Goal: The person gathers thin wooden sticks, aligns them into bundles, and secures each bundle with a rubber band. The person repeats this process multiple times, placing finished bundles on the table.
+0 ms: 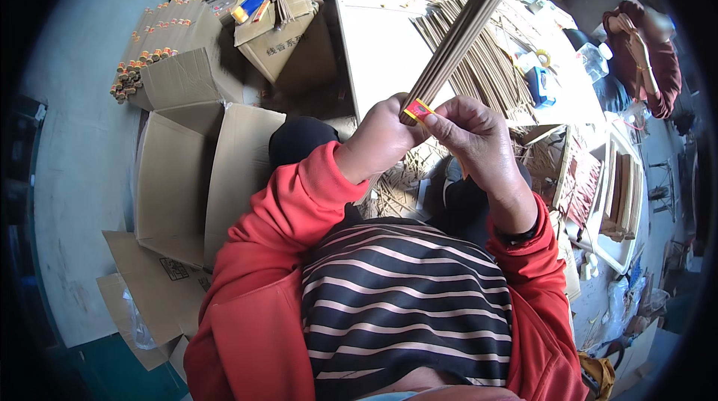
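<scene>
A bundle of thin brown incense sticks [462,46] slants up and to the right over the near edge of a white table [374,42]. My left hand [380,138] is closed around its lower end. A red and yellow paper label [419,109] wraps the bundle near that end. My right hand [482,139] pinches the label's right edge between thumb and forefinger. Behind the bundle, many loose incense sticks [490,76] lie spread on the table. The left fingers are partly hidden.
An open cardboard box [176,184] stands at my left. Beyond it, labelled bundles [168,27] are stacked by another carton [288,50]. A tape roll [542,59] and blue container [540,85] sit on the table. At far right is a person in a dark red top [662,76].
</scene>
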A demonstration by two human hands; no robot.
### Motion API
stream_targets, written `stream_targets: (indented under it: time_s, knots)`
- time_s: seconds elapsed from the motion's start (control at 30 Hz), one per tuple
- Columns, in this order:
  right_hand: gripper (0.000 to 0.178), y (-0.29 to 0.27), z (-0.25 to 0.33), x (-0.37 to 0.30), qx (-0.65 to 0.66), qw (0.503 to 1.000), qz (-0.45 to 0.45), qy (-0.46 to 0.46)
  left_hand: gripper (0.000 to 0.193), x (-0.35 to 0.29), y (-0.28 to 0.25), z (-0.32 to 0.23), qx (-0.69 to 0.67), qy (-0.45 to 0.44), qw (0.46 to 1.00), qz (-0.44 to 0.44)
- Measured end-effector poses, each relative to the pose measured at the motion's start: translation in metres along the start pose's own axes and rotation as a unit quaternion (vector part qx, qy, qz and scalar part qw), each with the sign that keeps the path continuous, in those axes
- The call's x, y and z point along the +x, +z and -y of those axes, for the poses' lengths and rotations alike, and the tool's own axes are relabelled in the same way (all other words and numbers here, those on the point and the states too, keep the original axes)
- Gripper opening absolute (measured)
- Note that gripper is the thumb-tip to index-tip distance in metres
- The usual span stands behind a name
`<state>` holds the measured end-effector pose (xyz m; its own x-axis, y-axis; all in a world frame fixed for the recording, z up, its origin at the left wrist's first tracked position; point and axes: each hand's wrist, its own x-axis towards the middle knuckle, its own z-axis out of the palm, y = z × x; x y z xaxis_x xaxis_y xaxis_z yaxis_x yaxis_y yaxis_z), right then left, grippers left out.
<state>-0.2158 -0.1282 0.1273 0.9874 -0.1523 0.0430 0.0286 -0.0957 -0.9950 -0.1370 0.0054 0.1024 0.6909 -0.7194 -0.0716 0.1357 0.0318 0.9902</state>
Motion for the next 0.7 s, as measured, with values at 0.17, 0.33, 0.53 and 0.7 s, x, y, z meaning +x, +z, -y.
stream_targets:
  time_s: [0.17, 0.33, 0.53, 0.7]
  knots:
    - [0.019, 0.008, -0.009, 0.002, -0.061, 0.998, -0.033, -0.014, 0.015, 0.008, -0.003, 0.027, 0.046, 0.061, 0.997, 0.018]
    - [0.02, 0.01, -0.014, 0.001, -0.074, 0.996, -0.041, 0.026, 0.019, 0.009, -0.003, 0.032, 0.082, 0.053, 0.995, -0.008]
    - [0.02, 0.009, -0.013, 0.004, -0.067, 0.996, -0.037, 0.047, 0.019, 0.008, -0.002, 0.03, 0.119, 0.052, 0.991, -0.014]
    - [0.023, 0.011, -0.005, 0.004, -0.083, 0.992, -0.042, 0.09, 0.018, 0.017, -0.006, 0.057, 0.054, 0.073, 0.995, -0.039]
